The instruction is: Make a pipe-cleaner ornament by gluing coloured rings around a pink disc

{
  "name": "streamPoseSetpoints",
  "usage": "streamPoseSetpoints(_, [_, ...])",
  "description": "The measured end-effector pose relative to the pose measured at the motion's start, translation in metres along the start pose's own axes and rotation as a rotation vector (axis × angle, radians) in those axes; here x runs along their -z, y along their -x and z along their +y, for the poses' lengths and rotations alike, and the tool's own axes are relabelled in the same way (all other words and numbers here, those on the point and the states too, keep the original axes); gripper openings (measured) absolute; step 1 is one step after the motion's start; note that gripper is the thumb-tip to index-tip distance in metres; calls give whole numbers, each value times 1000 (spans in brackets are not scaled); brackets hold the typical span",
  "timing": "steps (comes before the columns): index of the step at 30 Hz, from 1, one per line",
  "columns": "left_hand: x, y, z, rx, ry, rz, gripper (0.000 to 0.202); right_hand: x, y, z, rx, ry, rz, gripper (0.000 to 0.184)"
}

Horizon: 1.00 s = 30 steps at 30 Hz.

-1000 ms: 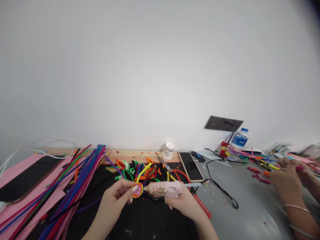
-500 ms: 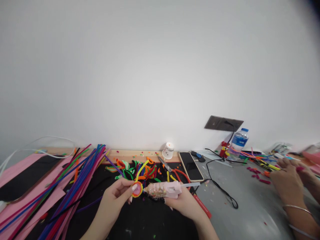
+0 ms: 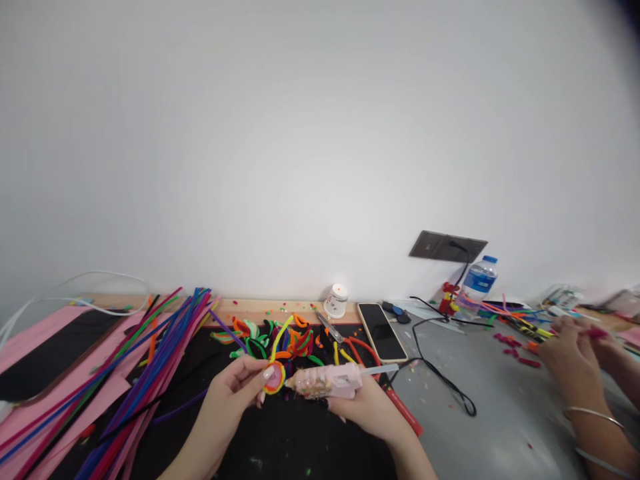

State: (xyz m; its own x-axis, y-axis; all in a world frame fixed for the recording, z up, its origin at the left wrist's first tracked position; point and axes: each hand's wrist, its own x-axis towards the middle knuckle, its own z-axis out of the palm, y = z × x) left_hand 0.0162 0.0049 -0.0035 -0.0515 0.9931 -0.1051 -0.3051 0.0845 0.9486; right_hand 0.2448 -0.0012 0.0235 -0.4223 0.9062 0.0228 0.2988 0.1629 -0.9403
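Between the thumb and fingers of my left hand (image 3: 243, 387) is a small round pipe-cleaner piece (image 3: 275, 378), with a pink middle and a red-orange and yellow rim. A yellow pipe-cleaner end (image 3: 281, 337) sticks up from it. My right hand (image 3: 363, 403) is wrapped round a pink hot glue gun (image 3: 325, 382), a pale glue stick (image 3: 383, 369) poking out of its back. The gun's nozzle points left, at or very close to the rim of the round piece; contact cannot be made out. Behind both hands lies a pile of bent, colourful pipe-cleaner pieces (image 3: 255, 347).
Long pipe cleaners (image 3: 165, 360) lie in a bundle at left over pink sheets (image 3: 55, 320), beside a dark tablet (image 3: 60, 357). Orange-handled scissors (image 3: 357, 347), a phone (image 3: 383, 332), a paper cup (image 3: 336, 301) and a black cable (image 3: 435, 365) lie beyond. A co-worker's hands (image 3: 575, 350) work at right.
My hands stay almost in place, with only a tiny shift of the glue gun to the left. The co-worker's hands have moved slightly.
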Motion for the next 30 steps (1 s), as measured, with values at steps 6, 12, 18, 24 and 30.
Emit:
streamPoseSetpoints(6, [1,-1,-1,11,-1,-11,25,0,1,7,-99,-58,75,35])
streamPoseSetpoints(12, [1,0,-2,23,-15,-42,24,0,-1,3,-41,-111,73,35])
streamPoseSetpoints(18, [2,-2,-5,46,1,-53,25,0,0,8,-62,-94,84,30])
streamPoseSetpoints(24, [0,0,-1,40,24,-2,26,-1,2,6,-60,-86,78,28])
streamPoseSetpoints(30, [-2,3,5,41,44,22,28,-3,1,3,-57,-63,45,35])
